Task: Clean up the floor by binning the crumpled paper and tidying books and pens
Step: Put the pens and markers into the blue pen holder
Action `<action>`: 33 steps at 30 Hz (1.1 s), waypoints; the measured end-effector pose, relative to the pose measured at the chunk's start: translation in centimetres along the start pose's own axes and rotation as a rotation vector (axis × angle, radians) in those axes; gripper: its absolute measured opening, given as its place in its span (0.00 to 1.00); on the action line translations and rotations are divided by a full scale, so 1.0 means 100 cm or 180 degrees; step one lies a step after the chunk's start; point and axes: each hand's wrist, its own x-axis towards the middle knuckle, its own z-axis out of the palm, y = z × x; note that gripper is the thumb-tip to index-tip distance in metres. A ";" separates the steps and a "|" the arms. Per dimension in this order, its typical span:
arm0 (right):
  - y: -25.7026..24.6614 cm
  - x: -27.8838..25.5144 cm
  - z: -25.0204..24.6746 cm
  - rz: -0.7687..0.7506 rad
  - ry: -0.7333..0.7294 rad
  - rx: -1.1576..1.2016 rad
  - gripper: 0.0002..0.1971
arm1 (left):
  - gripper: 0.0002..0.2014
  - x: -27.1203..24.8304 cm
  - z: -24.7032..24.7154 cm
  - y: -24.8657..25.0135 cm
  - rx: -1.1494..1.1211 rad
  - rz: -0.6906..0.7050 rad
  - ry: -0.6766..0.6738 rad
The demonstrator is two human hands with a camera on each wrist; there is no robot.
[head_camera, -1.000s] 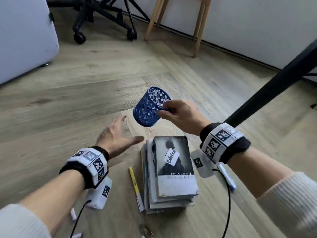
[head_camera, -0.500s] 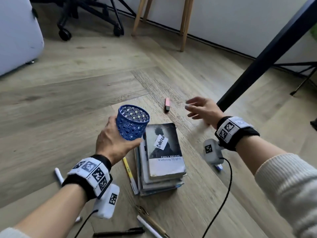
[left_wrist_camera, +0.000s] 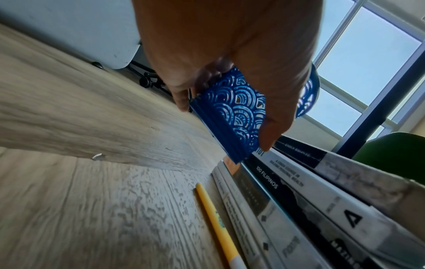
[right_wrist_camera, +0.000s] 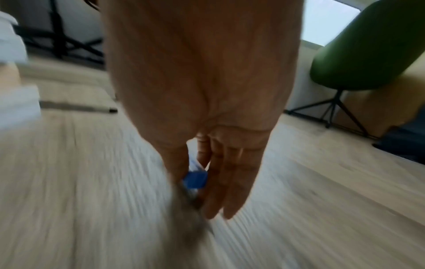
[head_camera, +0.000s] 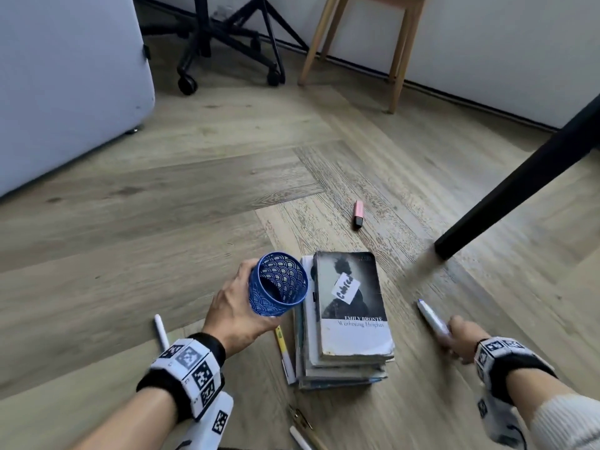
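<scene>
The pen-gathering step is in hand. A blue mesh pen cup (head_camera: 278,293) is gripped by the left hand (head_camera: 238,315) at lower centre, beside the stacked books (head_camera: 344,319). At lower right, a white pen with a blue tip (head_camera: 433,318) is pinched by the right hand (head_camera: 462,336) low over the floor (head_camera: 162,222). The next move is judged to call for that pen being carried across and dropped tip-first into the cup. A yellow pen (head_camera: 285,357), a white pen (head_camera: 161,331) and a pink highlighter (head_camera: 358,214) are yet to be collected.

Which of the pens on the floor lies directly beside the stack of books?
The yellow pen: it lies along the left side of the stack of books. The white pen lies further left, and the pink highlighter lies beyond the stack.
</scene>
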 end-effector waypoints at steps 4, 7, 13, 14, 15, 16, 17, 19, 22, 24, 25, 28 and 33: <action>-0.080 -0.023 -0.079 -0.1128 -0.0060 0.2472 0.12 | 0.47 0.007 0.003 -0.005 0.0074 -0.0095 0.0037; -0.153 -0.070 -0.124 -0.2375 -0.0444 0.2409 0.19 | 0.46 0.011 0.006 -0.007 0.0076 -0.0127 0.0120; -0.231 -0.116 -0.094 -0.3636 0.0068 0.0273 0.17 | 0.44 0.019 0.008 0.000 0.0014 0.0011 0.0176; -0.231 -0.111 -0.088 -0.3604 -0.0117 0.0763 0.20 | 0.43 0.020 0.009 -0.001 0.0022 0.0007 0.0176; -0.226 -0.103 -0.086 -0.3446 -0.0202 0.1514 0.21 | 0.42 0.021 0.009 -0.003 0.0027 -0.0011 0.0180; -0.216 -0.090 -0.087 -0.3200 0.0014 0.2258 0.19 | 0.42 0.021 0.009 -0.006 0.0017 -0.0050 0.0196; -0.204 -0.071 -0.089 -0.2805 0.0378 0.2786 0.14 | 0.43 0.022 0.009 -0.010 -0.0004 -0.0122 0.0239; -0.173 -0.022 -0.085 -0.1991 0.0977 0.2666 0.09 | 0.44 0.024 0.010 -0.019 -0.0018 -0.0314 0.0322; -0.137 0.032 -0.059 -0.1639 0.0501 0.0901 0.18 | 0.44 0.033 0.013 -0.032 -0.0055 -0.0492 0.0347; -0.131 0.045 -0.042 -0.1790 0.0067 0.0765 0.26 | 0.44 0.038 0.015 -0.041 -0.0032 -0.0528 0.0308; -0.132 0.049 -0.036 -0.1856 -0.0003 0.0911 0.26 | 0.44 0.040 0.016 -0.045 -0.0016 -0.0524 0.0303; -0.140 0.062 -0.027 -0.1899 0.0200 0.1097 0.17 | 0.43 0.041 0.019 -0.059 -0.0077 -0.0535 0.0354; -0.154 0.100 -0.035 -0.2124 0.0601 0.0342 0.06 | 0.43 0.044 0.018 -0.072 0.0137 -0.0600 0.0324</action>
